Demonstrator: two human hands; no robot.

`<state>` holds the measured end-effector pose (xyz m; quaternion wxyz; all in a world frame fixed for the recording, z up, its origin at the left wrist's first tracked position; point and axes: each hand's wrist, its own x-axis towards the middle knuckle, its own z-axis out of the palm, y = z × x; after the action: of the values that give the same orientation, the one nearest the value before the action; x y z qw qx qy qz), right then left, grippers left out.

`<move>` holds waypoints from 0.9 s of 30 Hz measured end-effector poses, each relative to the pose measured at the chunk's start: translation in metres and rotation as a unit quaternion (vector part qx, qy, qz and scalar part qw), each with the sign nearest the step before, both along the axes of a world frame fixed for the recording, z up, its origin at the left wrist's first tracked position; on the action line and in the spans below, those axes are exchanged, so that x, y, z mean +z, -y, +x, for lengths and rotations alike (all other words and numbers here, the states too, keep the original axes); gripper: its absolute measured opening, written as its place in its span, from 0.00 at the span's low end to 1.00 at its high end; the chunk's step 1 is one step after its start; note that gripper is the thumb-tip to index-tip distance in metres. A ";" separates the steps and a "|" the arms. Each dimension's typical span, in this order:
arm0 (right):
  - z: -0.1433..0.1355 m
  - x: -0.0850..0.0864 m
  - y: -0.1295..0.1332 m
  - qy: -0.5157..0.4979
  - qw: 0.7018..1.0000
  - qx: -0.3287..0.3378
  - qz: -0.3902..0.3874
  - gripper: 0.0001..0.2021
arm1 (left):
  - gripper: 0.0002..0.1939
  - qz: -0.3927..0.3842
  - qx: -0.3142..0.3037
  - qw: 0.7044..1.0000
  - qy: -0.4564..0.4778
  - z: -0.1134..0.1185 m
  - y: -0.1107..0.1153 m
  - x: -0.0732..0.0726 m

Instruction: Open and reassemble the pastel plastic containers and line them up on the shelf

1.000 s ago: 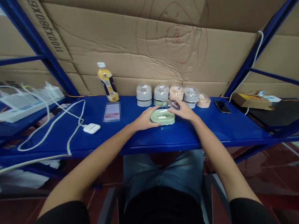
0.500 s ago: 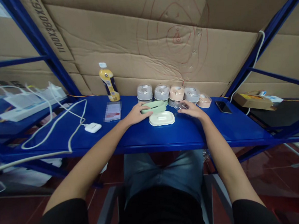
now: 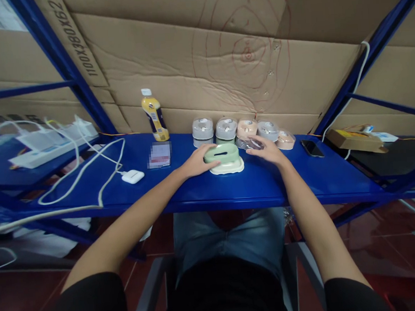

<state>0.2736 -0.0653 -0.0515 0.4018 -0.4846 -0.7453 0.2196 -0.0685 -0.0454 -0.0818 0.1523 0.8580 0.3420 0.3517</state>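
Note:
A green oval case part (image 3: 229, 155) with a dark slot in its floor sits over the cream oval base (image 3: 237, 167). Whether the two pieces touch is not clear. The fingers of my left hand (image 3: 199, 162) close around the green part's left end. On the right, my right hand (image 3: 268, 151) grips a clear plastic lid (image 3: 251, 144), tilted just beside the green part. Behind both hands stand several clear-lidded oval boxes, among them a grey one (image 3: 202, 131), a peach one (image 3: 247, 127) and a small peach one (image 3: 286, 140).
A yellow bottle (image 3: 155, 119) and a phone with a lit screen (image 3: 159, 155) stand left of my hands. Farther left lie a white earbud case (image 3: 133, 177), looped cables and a power strip (image 3: 50, 150). A dark phone (image 3: 312, 148) and a cardboard box (image 3: 356, 141) are at the right.
My left hand has brought the green part toward me and right, from behind the cream base to over it. My right hand still has the clear lid and has shifted slightly right.

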 end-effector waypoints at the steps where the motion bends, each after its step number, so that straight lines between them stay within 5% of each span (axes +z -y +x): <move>1: -0.005 0.002 0.002 0.007 1.000 0.016 0.017 0.41 | 0.40 -0.003 -0.006 1.000 0.004 0.005 0.003 -0.001; 9: -0.057 0.003 0.007 0.126 0.980 0.131 0.080 0.45 | 0.58 -0.052 -0.038 0.998 0.017 0.024 0.006 -0.009; 14: -0.064 0.001 0.009 0.146 0.974 0.149 0.085 0.43 | 0.67 -0.066 -0.058 0.996 0.003 0.030 0.009 -0.008; 20: -0.063 0.002 0.010 0.172 0.966 0.171 0.092 0.38 | 0.67 -0.048 -0.071 0.996 -0.007 0.034 0.012 -0.009; 27: -0.066 -0.011 0.011 0.171 0.973 0.131 0.088 0.46 | 0.60 -0.013 -0.071 0.997 -0.035 0.029 0.008 -0.010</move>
<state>0.2081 -0.0762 -0.0627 0.2775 -0.3754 -0.8764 0.1181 -0.0395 -0.0535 -0.0914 0.1757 0.8899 0.2895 0.3055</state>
